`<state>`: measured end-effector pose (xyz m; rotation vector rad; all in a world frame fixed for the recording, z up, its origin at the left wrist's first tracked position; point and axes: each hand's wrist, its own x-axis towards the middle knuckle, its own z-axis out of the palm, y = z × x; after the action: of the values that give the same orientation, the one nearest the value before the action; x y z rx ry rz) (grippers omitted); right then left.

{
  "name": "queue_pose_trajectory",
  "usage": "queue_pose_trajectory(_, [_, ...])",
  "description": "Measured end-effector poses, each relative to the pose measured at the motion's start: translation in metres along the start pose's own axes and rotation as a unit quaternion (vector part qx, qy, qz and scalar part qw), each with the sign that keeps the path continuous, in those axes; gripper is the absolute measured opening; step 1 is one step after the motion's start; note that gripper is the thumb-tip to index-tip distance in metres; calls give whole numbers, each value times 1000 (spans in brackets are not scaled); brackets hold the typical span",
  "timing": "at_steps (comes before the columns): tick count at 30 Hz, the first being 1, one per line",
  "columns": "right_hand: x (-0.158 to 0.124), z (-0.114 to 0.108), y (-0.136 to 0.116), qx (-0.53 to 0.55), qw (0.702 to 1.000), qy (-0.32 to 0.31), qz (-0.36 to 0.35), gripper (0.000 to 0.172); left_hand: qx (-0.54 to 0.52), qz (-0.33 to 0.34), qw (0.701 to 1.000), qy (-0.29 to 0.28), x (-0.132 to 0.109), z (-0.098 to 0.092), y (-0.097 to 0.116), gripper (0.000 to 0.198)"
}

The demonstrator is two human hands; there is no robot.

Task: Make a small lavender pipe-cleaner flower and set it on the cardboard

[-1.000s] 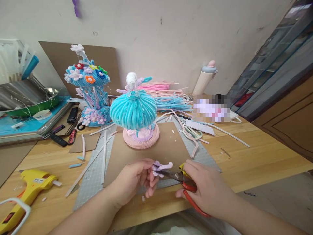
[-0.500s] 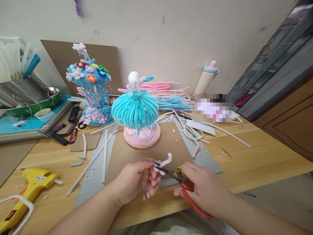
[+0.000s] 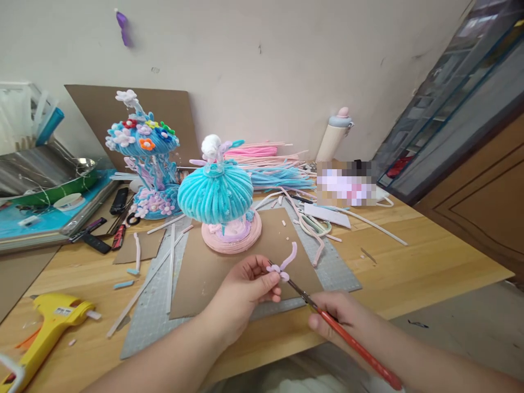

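Observation:
Between the fingertips of my left hand (image 3: 256, 281) is a small lilac pipe-cleaner flower (image 3: 279, 271), its loose tail curving up to the right. My right hand (image 3: 341, 316) is closed around red-handled scissors (image 3: 347, 338), seen edge-on. Their blades reach in at the flower; whether they touch the pipe cleaner I cannot tell. Beyond my hands stands a turquoise pipe-cleaner dome (image 3: 216, 192) on a round pink base (image 3: 213, 246), with a white ball on top. The base rests on a sheet of brown cardboard (image 3: 196, 289).
A yellow glue gun (image 3: 55, 327) lies at the left. Behind it stands a flower-covered blue pipe-cleaner piece (image 3: 143, 139). Bundles of pink and blue pipe cleaners (image 3: 278, 177) lie by the wall, near a cream bottle (image 3: 333, 136). Grey cutting mat (image 3: 141, 322) shows under the cardboard.
The scissors have turned from flat to edge-on, their handles swinging down to the right. My left hand has turned, and the flower sits slightly higher and further right. The whole view has shifted a little.

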<state>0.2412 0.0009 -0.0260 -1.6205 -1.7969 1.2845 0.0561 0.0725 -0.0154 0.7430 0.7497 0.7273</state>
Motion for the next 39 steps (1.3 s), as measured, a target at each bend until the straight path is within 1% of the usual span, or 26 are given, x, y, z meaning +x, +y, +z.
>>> queue_pose_trajectory(3, [-4,-1,-4,56,998,-7,-3,55,-44,-25,999,-18,3,9,2,26])
queue_pose_trajectory(6, [-10,-4,-5,93,995,-28,-33,57,-46,-18,998,-44,7,13,1,25])
queue_pose_trajectory(9, [-15,-7,-3,103,992,-38,-56,58,-34,-21,997,-63,8,14,-3,27])
queue_pose_trajectory(11, [-17,-7,-2,89,994,-25,-55,58,-26,-24,997,-72,9,13,-5,27])
queue_pose_trajectory(14, [-18,-8,-3,70,996,-16,-46,56,-11,-29,997,-71,10,12,-9,28])
queue_pose_trajectory(18, [-16,-10,-7,87,994,-53,-32,53,1,-39,997,-59,13,11,-12,28])
queue_pose_trajectory(21, [-15,-9,-5,120,990,-76,-5,52,0,-55,997,-48,15,11,-11,28])
queue_pose_trajectory(24, [-15,-4,1,149,987,-47,45,53,-2,-74,996,-42,19,13,-8,26])
queue_pose_trajectory(27, [-9,-2,3,189,979,-14,80,57,-3,-86,995,-43,30,14,-5,22])
queue_pose_trajectory(31, [8,-10,2,251,962,-27,102,62,-5,-98,995,-33,54,15,-3,15])
queue_pose_trajectory(34, [23,-21,6,290,948,-32,131,61,-7,-97,995,-15,73,15,-5,10])
queue_pose_trajectory(36, [30,-28,10,296,943,-38,149,60,-3,-93,996,-1,83,16,-7,7])
queue_pose_trajectory(37, [33,-31,11,291,944,-38,149,59,2,-93,996,4,88,17,-9,9])
queue_pose_trajectory(39, [36,-38,12,269,953,-39,138,60,13,-93,995,11,95,18,-10,23])
